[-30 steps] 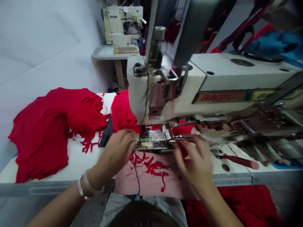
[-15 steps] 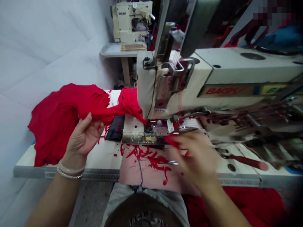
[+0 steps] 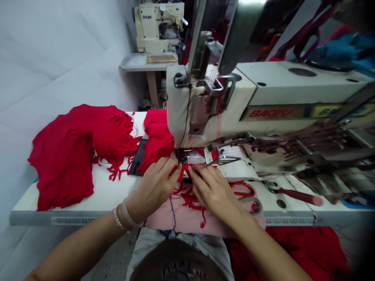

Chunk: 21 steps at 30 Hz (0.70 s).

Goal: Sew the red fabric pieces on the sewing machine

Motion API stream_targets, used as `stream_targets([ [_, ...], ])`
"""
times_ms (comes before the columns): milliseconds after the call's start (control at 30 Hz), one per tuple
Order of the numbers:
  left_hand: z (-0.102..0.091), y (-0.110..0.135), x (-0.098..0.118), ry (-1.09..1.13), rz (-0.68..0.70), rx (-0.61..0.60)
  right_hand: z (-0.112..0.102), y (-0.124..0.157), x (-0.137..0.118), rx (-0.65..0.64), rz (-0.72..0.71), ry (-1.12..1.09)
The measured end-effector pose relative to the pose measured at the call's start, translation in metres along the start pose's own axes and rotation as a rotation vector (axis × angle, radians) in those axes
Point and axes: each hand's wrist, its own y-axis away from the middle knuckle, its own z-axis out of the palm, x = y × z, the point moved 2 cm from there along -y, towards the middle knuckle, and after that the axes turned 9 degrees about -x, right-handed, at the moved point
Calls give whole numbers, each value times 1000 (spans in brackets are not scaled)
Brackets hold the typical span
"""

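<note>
**A:** What's shifting in the head view?

**B:** The left hand is coming down from the loose cloth, and it's now working beside the right hand at lower centre, just in front of the needle plate.

**A:** How are they gripping?

**B:** Both are pinching, with the fingers pressed together on a narrow fold of red knit. The two hands are nearly touching at the fold, so the cloth is being held from both sides right at the stitching point.

**A:** And the rest of the red knit?

**B:** A thick bunch is piling up behind the sewing machine head, and a fringed red piece is lying left of centre on the white table.

**A:** How much room are the hands getting?

**B:** Not much above, since the machine head is looming right over them. To the left, the tabletop is stretching out towards the fringed piece. To the right, red-handled scissors are lying near the right hand, with a red-handled screwdriver farther along. Below, a pink cloth scattered with red scraps is hanging over the table's front edge.
</note>
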Motion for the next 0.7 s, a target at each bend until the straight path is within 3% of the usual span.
stream_targets([
  [100, -3, 7, 12, -128, -24, -135, 4, -2, -6, 70, 156, -78],
  [200, -10, 10, 22, -167, -91, -181, 6, -3, -15, 173, 300, -216],
  [300, -10, 8, 26, -173, -160, -197, 6, -4, -24, 123, 260, -126],
  [433, -7, 6, 28, -138, -148, -171, 4, -5, -27, 22, 194, 47],
  [700, -5, 11, 22, -56, -114, -178, -1, -12, -25, -7, 153, 88],
])
